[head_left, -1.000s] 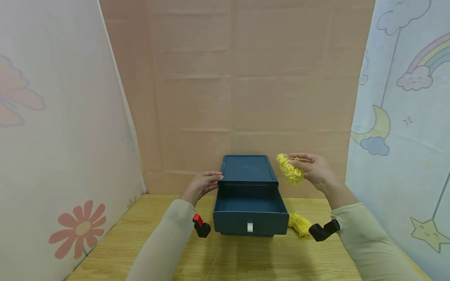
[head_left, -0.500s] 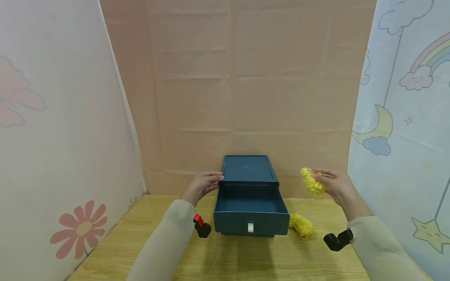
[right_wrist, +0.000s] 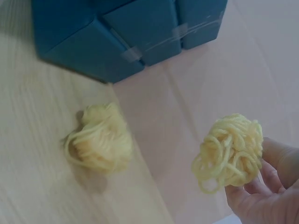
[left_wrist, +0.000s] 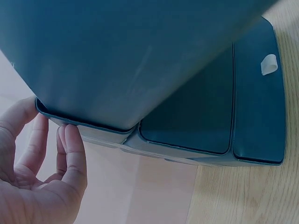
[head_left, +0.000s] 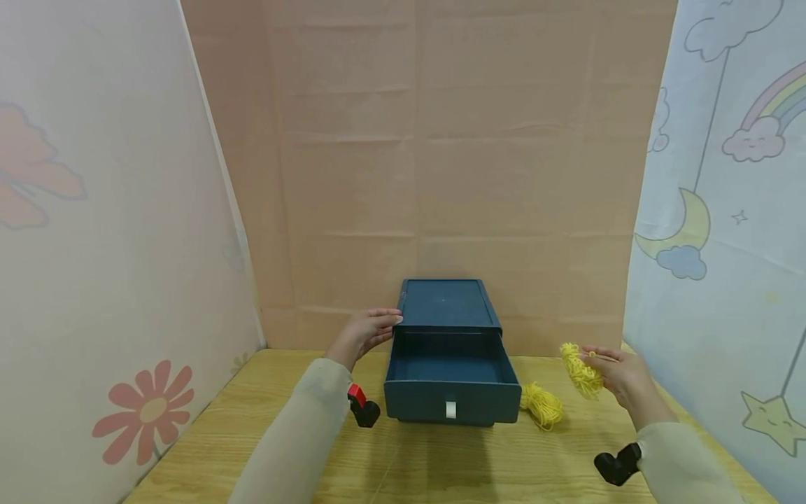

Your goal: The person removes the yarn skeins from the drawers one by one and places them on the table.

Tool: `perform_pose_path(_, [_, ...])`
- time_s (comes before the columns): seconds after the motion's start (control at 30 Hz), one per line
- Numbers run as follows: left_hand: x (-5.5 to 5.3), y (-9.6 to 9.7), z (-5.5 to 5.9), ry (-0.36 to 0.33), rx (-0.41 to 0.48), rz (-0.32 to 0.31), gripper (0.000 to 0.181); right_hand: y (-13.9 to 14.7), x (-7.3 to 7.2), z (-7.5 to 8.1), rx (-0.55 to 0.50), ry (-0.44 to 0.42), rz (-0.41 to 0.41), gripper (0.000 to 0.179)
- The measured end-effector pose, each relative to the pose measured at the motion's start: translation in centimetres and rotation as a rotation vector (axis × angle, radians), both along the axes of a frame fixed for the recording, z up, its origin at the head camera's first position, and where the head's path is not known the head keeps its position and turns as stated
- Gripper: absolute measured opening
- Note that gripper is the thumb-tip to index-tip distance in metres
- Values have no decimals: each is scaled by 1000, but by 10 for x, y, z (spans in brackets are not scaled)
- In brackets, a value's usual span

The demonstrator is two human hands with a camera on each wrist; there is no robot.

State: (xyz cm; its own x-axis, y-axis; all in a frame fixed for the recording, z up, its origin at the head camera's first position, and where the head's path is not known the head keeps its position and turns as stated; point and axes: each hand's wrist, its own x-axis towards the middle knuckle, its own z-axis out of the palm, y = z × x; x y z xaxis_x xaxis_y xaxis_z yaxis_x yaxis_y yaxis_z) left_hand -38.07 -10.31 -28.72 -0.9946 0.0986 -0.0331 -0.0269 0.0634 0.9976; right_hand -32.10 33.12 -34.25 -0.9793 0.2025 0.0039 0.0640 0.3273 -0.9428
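Observation:
A dark blue drawer box [head_left: 448,302] stands on the table with its top drawer [head_left: 450,400] pulled out; the drawer has a white pull tab, and its visible floor is bare. My left hand [head_left: 365,334] holds the top left edge of the box; the left wrist view shows its bent fingers [left_wrist: 70,151] at that edge. To the right of the box, my right hand [head_left: 626,378] pinches a bundle of yellow yarn [head_left: 582,372] above the table. A second yellow yarn bundle [head_left: 541,406] lies on the table beside the drawer's right side.
The wooden table [head_left: 290,392] reaches back to a tan sheet wall [head_left: 340,280]. Patterned white sheets [head_left: 711,329] hang at both sides. In the right wrist view, clear tape [right_wrist: 180,31] crosses seams on the box [right_wrist: 135,28].
My right hand has moved right and down with the yarn bundle, away from the drawer. My left hand stays on the box, and the drawer remains pulled out.

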Motion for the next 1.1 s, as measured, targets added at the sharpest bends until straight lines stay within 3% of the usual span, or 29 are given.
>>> perform_pose_path(0.27, [-2, 0, 0, -7, 7, 3, 28, 14, 2, -35, -6, -30, -41, 46])
perform_pose_path(0.53, [-3, 1, -1, -2, 8, -6, 29, 11, 6, -58, -145, -54, -81, 26])
perform_pose_path(0.8, [-5, 2, -2, -2, 11, -19, 29, 11, 4, -79, -109, -78, -85, 30])
perform_pose_path(1.1, [-4, 2, -2, -2, -1, -14, 28, 8, 3, -87, -29, -93, -107, 40])
